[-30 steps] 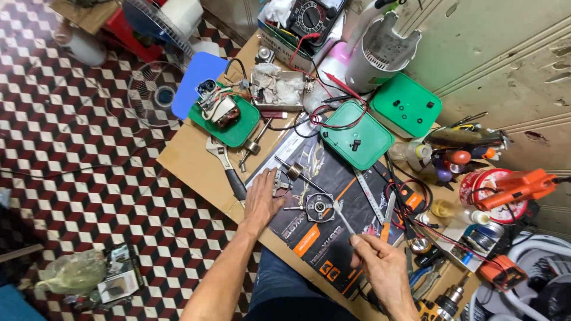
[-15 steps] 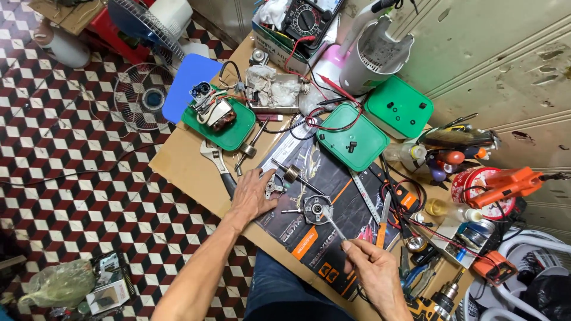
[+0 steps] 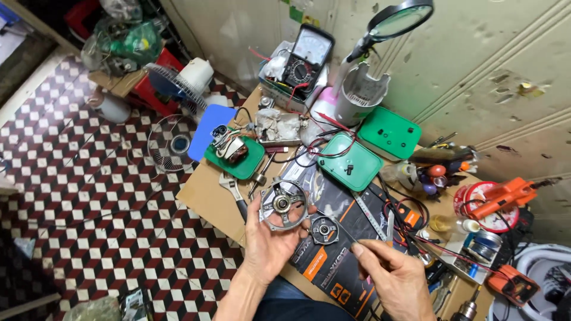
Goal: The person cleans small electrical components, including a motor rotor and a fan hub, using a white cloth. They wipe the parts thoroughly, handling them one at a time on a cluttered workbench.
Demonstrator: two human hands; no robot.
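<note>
My left hand holds up a round grey metal motor end cap with spokes and a central bearing, lifted above the workbench. My right hand pinches a thin metal tool whose tip points at a smaller round metal motor part lying on a black and orange printed sheet. An adjustable wrench lies just left of my left hand.
On the wooden workbench sit a green tray with a copper-wound motor, two green plastic covers, an analogue multimeter, a magnifier lamp, an orange tool and cables. Fan parts lie on the checkered floor.
My left hand lifted the round end cap off the sheet and now holds it up. My right hand moved in with the thin tool. The camera view shifted closer and lower.
</note>
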